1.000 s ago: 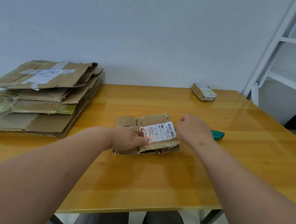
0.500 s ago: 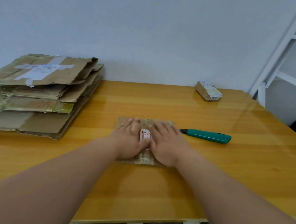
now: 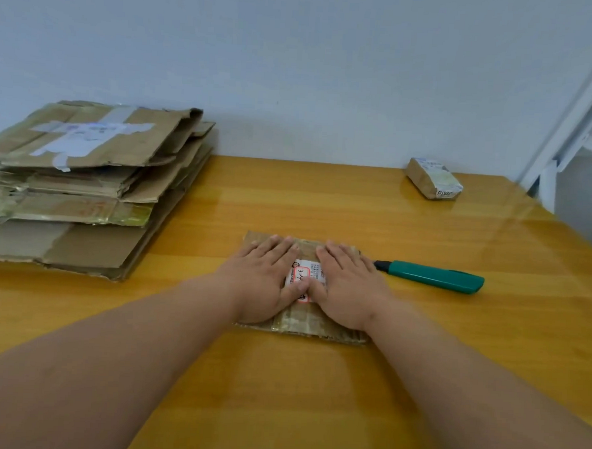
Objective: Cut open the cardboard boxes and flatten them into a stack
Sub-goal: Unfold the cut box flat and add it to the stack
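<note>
From the head view, a small flattened cardboard box (image 3: 301,322) lies near the middle of the yellow wooden bench (image 3: 313,390), and both hands rest flat on top of it. The left hand (image 3: 267,277) covers the left half of the cardboard, palm down, fingers straight and pointing away toward the wall; it grasps nothing and only presses on the surface. The right hand (image 3: 344,285) lies the same way on the right half, fingers straight and spread a little, likewise pressing with nothing held. The two thumbs meet or nearly meet between the hands, over a white shipping label (image 3: 305,273) with a red-bordered patch and handwritten marks, which shows in the gap between the hands. The near edge of the cardboard shows below the wrists, with glossy tape along it. Just to the right of the flattened box, with its dark tip pointing toward the right hand, a teal utility knife (image 3: 434,277) lies on the bench; neither hand touches it. At the far left of the bench sits a stack of flattened cardboard boxes (image 3: 83,192), several layers deep, the top sheet bearing white tape and a pale label, a lower one wrapped in shiny yellowish tape. Well apart from all this, at the far right near the wall, a small taped cardboard parcel (image 3: 432,178) rests on the bench, unopened, with writing on its near end. A white metal frame (image 3: 575,112) rises beyond the right corner of the bench.
</note>
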Motion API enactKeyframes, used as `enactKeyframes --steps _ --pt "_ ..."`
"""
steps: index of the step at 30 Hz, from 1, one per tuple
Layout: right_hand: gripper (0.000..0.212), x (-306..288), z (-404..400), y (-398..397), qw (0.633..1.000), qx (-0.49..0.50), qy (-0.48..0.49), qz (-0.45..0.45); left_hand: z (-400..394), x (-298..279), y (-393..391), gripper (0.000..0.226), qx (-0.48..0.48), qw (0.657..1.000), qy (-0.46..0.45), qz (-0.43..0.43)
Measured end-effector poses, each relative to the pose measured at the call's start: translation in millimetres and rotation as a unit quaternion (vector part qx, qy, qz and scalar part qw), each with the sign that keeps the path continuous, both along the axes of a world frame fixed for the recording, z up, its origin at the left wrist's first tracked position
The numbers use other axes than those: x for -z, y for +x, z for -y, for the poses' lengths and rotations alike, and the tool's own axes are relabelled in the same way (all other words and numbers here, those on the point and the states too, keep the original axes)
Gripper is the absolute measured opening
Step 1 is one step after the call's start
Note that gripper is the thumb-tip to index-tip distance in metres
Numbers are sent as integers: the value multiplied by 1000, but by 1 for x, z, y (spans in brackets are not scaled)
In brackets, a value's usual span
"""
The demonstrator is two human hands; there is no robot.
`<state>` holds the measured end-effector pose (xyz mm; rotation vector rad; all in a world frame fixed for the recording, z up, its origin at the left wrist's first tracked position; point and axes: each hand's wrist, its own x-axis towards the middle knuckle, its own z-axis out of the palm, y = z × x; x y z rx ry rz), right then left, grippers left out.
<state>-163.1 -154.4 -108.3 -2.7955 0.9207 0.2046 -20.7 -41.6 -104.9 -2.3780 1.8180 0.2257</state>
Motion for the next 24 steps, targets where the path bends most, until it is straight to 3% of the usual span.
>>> enactKeyframes --steps 3,6,9,12,18,20,24 --pt "68 -7 -5 -1 999 18 34 2 -4 -2 1 84 13 1000 10 -2" --pt "52 -22 -10 -1 999 44 -32 -4 -8 -11 7 89 -15 999 20 27" --pt "42 -30 -15 -1 994 106 -27 10 -15 -19 15 100 -146 989 9 12" --pt "61 -33 -20 0 988 151 10 2 -22 -27 19 102 -250 967 -5 -48" --pt "33 -42 -26 4 980 192 49 -3 -31 -40 14 95 -269 956 -51 -107" --pt "21 -43 -26 4 979 191 69 32 -34 -49 15 92 -250 958 -92 -110" --pt "21 -55 -29 11 962 158 141 173 -43 -75 33 92 -202 961 -166 -91"
